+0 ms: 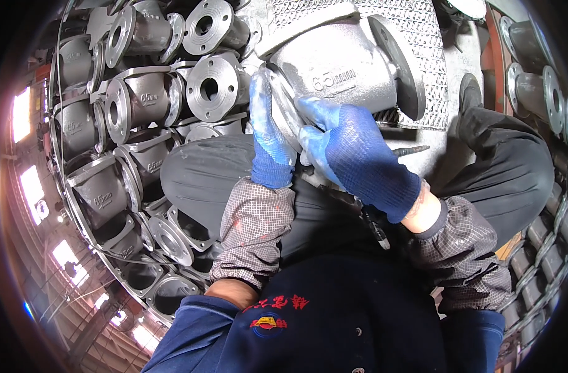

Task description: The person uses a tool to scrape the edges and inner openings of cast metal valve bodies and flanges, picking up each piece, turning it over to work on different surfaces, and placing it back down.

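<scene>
Both gloved hands, left hand (268, 140) and right hand (355, 155), close their grip on the flange of a grey cast valve body (340, 71) resting above the knees; steady, even support should prevent tipping toward stacked castings (141, 99).

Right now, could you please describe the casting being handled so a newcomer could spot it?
Start at the stacked grey flanged castings on the left, then look right to the perforated metal surface. The pale grey flanged valve-body casting lies there, alone gripped by both blue-gloved hands, left hand and right hand.

Blue knit gloves, checked oversleeves, navy jacket, dark trousers
</scene>
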The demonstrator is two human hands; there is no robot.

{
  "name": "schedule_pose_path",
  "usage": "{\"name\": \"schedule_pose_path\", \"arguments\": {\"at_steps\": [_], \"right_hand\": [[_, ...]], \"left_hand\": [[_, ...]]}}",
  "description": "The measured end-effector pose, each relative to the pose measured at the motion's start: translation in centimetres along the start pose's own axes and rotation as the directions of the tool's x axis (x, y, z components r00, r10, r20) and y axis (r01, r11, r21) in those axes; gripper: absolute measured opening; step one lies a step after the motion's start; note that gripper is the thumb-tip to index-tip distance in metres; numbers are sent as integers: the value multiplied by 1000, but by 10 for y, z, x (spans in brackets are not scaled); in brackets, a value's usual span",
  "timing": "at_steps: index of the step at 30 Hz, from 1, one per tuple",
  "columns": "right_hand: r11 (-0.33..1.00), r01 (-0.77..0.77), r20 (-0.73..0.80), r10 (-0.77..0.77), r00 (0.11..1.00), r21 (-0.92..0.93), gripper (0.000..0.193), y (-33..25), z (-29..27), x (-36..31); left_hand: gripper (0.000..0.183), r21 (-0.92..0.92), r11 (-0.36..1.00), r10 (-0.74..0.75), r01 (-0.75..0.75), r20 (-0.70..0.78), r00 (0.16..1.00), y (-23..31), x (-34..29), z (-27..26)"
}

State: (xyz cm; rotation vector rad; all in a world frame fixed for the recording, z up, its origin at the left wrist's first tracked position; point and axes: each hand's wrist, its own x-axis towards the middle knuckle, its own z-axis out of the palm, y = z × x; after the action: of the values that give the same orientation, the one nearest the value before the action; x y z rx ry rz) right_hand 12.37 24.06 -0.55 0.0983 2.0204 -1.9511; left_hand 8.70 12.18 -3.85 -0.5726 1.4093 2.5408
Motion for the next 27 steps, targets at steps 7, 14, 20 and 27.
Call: {"name": "schedule_pose_path", "arguments": {"at_steps": [7,14,20,27], "right_hand": [[948,25,-119,13,993,316,41,-30,-44,-27],[994,87,-383,-56,922,65,34,-41,-83,-39],[932,52,-524,-247,815,-359,30,-20,-128,-55],[929,-51,-818,349,457,368,33,103,-190,-70]], "left_hand": [[49,-22,1000,23,-20,104,994,-2,5,-1],[51,-56,997,51,-48,71,996,-13,22,-17],[58,-18,999,42,-40,81,996,-13,35,-33],[61,-22,999,-26,29,129,991,-7,38,-13]]}}
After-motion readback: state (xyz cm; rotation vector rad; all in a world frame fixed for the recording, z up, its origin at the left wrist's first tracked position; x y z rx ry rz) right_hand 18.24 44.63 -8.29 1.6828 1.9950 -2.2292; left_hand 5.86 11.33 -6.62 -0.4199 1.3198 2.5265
